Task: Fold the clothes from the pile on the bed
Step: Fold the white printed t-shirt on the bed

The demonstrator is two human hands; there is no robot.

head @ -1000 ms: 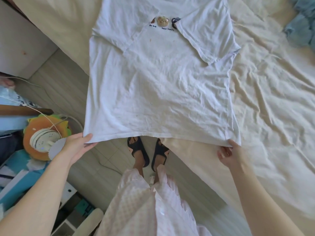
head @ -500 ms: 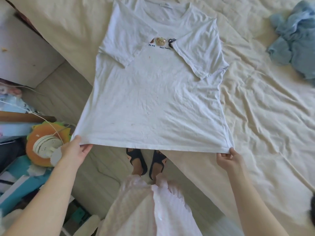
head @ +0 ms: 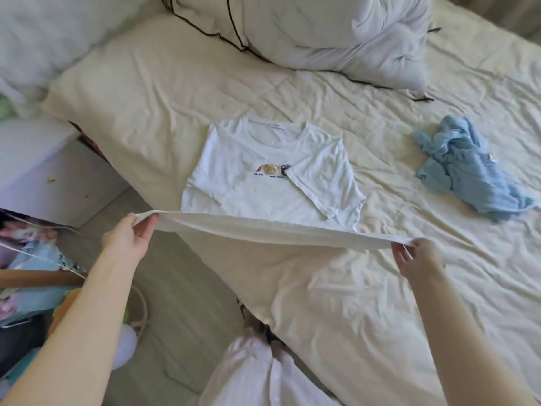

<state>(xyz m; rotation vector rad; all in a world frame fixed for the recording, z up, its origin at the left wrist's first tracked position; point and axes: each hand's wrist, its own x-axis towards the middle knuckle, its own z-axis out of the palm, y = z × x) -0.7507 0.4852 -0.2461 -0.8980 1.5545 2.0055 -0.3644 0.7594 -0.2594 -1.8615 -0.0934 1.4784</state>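
I note white T-shirt (head: 272, 183) on bed (head: 380, 288), sleeves folded in. Left hand (head: 128, 241) and right hand (head: 415, 256) pinch hem corners, raised for lengthwise fold. Blue garment (head: 465, 168) unfolded, well apart. Task early, I judge.

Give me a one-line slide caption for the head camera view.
Both hands, left and right, lift the white T-shirt's hem above the bed, sleeves already folded in.

Single head-worn wide-angle camera, standing height at bed (head: 380, 303) corner, angled forward and down; arms close in foreground, pillow (head: 336, 33) at far edge.
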